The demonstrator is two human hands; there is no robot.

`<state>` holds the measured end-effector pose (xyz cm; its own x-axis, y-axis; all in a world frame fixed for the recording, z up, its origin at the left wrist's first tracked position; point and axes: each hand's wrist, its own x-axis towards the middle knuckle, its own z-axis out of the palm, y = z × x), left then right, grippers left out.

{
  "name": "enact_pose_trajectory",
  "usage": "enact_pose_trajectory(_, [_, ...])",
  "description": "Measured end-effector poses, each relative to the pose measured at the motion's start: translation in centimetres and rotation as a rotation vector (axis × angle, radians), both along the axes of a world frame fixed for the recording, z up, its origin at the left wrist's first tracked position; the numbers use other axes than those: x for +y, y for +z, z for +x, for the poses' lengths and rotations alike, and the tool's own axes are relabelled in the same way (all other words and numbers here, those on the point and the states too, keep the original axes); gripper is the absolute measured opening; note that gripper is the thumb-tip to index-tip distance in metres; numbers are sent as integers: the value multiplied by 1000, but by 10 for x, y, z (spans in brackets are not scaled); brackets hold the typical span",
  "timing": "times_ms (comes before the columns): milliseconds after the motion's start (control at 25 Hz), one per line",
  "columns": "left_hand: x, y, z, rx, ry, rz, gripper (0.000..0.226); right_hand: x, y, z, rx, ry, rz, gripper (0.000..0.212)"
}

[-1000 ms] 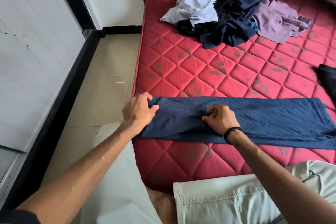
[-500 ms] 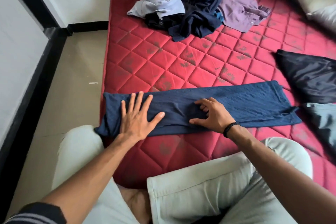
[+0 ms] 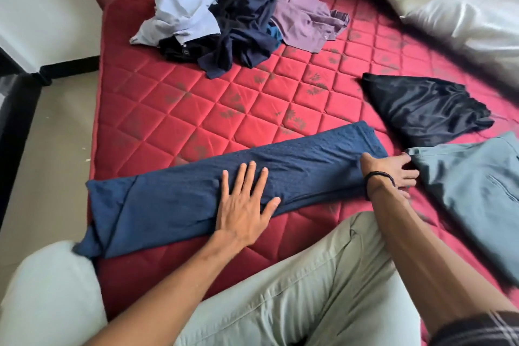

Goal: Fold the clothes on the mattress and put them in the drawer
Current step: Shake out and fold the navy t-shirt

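Soft even daylight, faint shadows, motion blur at right edge, wide-angle bending at borders

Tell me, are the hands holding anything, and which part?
Neither grips. The left hand presses flat on the middle of the long folded navy blue cloth; the right hand lies open-fingered at its right end.
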<state>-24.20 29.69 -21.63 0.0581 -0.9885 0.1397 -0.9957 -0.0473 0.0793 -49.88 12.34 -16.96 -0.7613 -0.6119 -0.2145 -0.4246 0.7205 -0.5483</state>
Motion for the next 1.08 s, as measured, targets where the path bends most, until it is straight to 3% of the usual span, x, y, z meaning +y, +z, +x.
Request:
enact_pose_trajectory(120, [2,-7,-3,-37,30,8,76,-2,-3,-8,-127,-99,-156,79])
enact_pose_trajectory(240, [0,-10,-1,-14,26,6,77,-2,-2,-15,-337,-49,-345,70])
enact_pose_trajectory(360, [-5,5,-6,151,74,45,80,10,17,0,-174,185,-554,49])
enact_pose_trajectory(440, [-18,29,-8,480,142,-8,75,29,32,26,-88,464,-794,37])
enact_pose_trajectory(520, [-35,59,-13,972,287,-37,65,54,35,57,-53,789,-891,39])
enact_pose_trajectory(600, [-50,77,-18,1617,513,144,72,80,28,81,-36,1071,-807,45])
enact_pose_trajectory(680, [-55,73,-15,2037,678,324,78,101,15,96,-83,1318,-650,37])
enact_pose_trajectory(720, [-55,64,-12,2095,708,345,76,109,11,100,-112,1405,-565,37])
enact_pose_trajectory(800, [-56,46,-9,2021,750,250,58,111,6,105,-132,1432,-521,44])
enact_pose_trajectory(920, [-56,36,-15,1937,689,135,10,99,2,105,-89,1236,-652,27])
enact_pose_trajectory(1000, [-54,36,-12,1861,648,116,7,91,-1,105,-28,1149,-709,20])
enact_pose_trajectory(1080, [-49,36,4,1735,578,83,12,84,-6,107,64,1147,-715,32])
